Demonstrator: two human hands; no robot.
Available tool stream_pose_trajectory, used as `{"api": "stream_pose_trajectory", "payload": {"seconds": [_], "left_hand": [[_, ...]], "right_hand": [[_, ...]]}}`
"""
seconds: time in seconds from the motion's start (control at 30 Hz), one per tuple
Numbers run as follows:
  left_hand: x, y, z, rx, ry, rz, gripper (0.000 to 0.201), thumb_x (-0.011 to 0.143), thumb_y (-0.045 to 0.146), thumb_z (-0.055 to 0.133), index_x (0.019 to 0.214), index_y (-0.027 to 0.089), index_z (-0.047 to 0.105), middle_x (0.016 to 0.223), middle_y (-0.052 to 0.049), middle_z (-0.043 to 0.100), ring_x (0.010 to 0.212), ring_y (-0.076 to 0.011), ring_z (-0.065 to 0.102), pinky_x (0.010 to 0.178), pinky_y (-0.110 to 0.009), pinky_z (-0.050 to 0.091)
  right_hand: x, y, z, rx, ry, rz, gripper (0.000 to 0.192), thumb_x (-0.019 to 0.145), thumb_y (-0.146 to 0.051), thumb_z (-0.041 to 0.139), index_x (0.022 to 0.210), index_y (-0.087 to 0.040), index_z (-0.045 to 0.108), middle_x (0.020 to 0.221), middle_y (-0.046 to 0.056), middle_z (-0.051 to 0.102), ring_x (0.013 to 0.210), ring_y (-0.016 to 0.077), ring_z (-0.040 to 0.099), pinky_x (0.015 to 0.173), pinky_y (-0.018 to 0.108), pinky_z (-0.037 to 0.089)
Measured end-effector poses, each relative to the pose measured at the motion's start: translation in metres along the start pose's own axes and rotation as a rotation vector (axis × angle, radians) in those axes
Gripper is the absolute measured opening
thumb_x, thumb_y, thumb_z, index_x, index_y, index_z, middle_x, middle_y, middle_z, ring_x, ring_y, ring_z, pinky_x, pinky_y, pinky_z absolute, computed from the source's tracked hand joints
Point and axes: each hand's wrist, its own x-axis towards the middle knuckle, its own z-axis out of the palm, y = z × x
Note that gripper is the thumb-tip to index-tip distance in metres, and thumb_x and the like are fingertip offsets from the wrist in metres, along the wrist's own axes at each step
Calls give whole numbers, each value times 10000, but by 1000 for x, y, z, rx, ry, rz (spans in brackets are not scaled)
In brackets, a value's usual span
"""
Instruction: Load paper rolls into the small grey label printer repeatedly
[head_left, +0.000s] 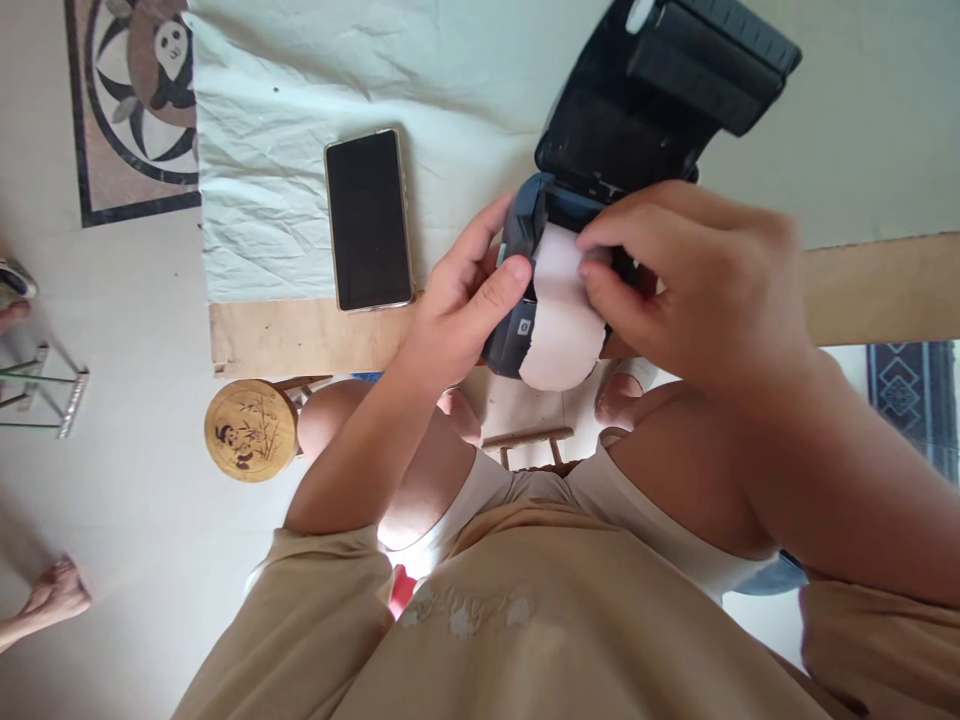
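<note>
A white cloth is covering the surface across the top of the frame. At centre, the open printer is sitting at its edge. The left hand is clamping the printer's side; the right hand's fingers are pinching the paper roll. The roll could unspool if they slacken. A phone is lying left of them.

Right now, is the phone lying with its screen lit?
No, the phone lies flat on the white cloth with a dark, blank screen.
</note>
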Motion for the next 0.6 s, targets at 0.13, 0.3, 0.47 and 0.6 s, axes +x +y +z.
{"api": "stream_pose_trajectory", "payload": {"seconds": [0.13,0.3,0.47,0.6], "left_hand": [[-1,1,-2,66,-11,-15,503,830,489,551,1262,233,519,1199,-23,618,1244,-250,531,949,-315,507],[-4,6,1,127,-21,-46,504,844,494,525,1267,220,522,1212,-16,605,1204,-231,559,904,-265,510],[-5,9,5,100,-23,-34,437,880,454,482,1252,229,524,1145,2,636,1115,-184,611,864,-236,513],[-5,8,4,35,-13,-40,376,887,390,498,1224,228,545,1119,13,650,1094,-146,618,855,-204,510]], "right_hand": [[0,-3,-3,-56,-112,28,182,811,-352,519,889,-223,621,795,-24,642,641,90,524,544,244,286],[0,-1,-5,37,-185,65,239,746,-381,585,921,-218,578,534,-28,489,503,76,431,502,230,285],[-3,0,-11,299,-73,81,255,681,-255,662,898,-205,537,680,-57,573,467,14,429,505,207,360],[-9,5,-27,692,-24,186,325,675,-320,707,942,-220,550,935,-5,595,572,34,511,447,199,364]]}}
